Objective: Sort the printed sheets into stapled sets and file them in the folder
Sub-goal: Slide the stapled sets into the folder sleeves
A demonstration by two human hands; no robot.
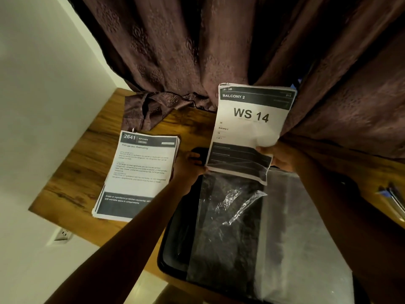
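I hold a printed set headed "BALCONY 2 / WS 14" (249, 128) upright above the open black folder (175, 249). My right hand (279, 157) grips its lower right edge. My left hand (190, 165) pinches its lower left corner. The set's bottom edge meets the top of a clear plastic sleeve (241, 227) that lies in the folder. A stack of printed sheets topped "2641 KITCHEN" (135, 174) lies flat on the wooden table (76, 167) to the left of the folder.
Dark brown curtains (197, 51) hang behind the table and a fold lies on its far edge. Pens (392, 198) lie at the right edge. A white wall with a socket (62, 234) is to the left, below the table's edge.
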